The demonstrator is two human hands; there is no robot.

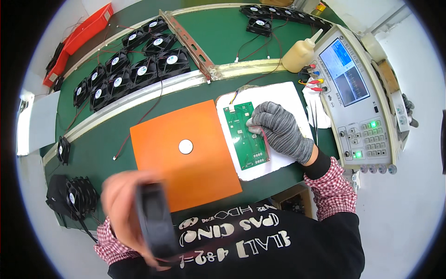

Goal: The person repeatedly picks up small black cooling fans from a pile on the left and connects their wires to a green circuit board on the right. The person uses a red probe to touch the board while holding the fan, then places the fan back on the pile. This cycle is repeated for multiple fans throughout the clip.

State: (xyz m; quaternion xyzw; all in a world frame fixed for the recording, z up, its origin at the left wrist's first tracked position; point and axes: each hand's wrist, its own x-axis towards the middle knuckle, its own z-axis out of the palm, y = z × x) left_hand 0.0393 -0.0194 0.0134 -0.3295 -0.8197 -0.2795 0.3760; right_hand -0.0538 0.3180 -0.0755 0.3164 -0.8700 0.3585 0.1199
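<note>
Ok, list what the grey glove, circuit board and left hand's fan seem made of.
Grey glove: likely knit fabric, matte, visibly ribbed. Circuit board: probably rigid laminate; glints suggest a glossy green coating. Fan: perhaps plastic, from its dark, boxy frame; blur hides the finish.

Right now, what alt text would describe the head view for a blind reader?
A person's left hand holds a black fan, both blurred, while the gray-gloved right hand is over a green circuit board. An orange sheet and more fans are on the green table.
</note>
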